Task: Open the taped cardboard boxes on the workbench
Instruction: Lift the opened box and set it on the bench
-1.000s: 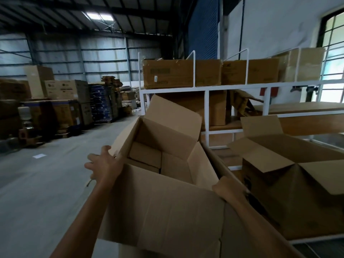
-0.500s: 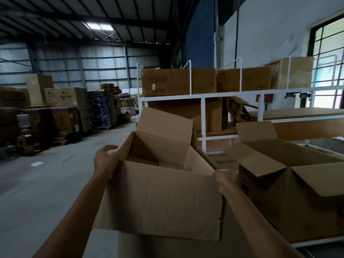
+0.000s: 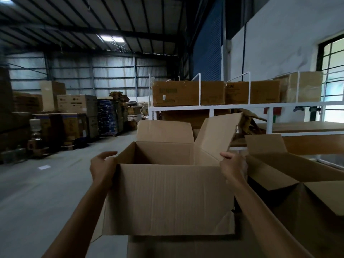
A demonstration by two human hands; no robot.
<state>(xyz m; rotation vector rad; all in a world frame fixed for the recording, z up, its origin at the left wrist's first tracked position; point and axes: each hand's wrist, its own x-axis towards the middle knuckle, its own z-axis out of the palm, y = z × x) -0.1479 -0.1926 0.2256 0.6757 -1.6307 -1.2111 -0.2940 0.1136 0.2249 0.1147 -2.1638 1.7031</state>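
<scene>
**A:** Where are the hands?

**B:** Left hand curls round the left rim of the open cardboard box. Right hand grips the right rim, under the raised flap. The box sits on more cardboard.

**A:** Which step?

**B:** I'd say this one's opened and is being placed. Just beside it is a second open box. Next they'll need a sealed one, maybe from the closed cartons on the white rack.

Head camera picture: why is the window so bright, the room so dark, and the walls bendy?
Head view: daylight washes out the window; a roof skylight barely lights the rest; the wide-angle lens bends lines near the edges; the open box is sharp, the floor at left smeared.
</scene>
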